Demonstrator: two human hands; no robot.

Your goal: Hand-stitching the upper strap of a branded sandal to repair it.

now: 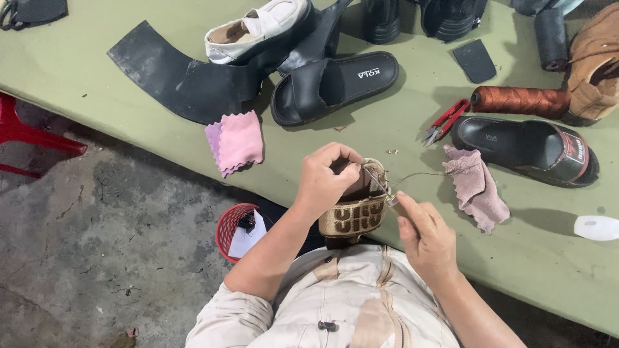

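My left hand (325, 177) grips the upper edge of a small tan sandal (353, 216) with a woven gold band, held against the near edge of the green table (97, 71). My right hand (422, 235) pinches a thin metal needle tool (382, 187) that points into the sandal's upper. A fine thread (419, 174) runs from the sandal toward the right across the table.
On the table lie a pink cloth (237, 140), a black slide sandal (332, 87), a black rubber sheet (174, 67), a white shoe (258, 29), red thread snips (445, 120), a brown thread spool (519, 101), a crumpled pink rag (476, 185), another black sandal (525, 148). A red basket (235, 229) sits on the floor.
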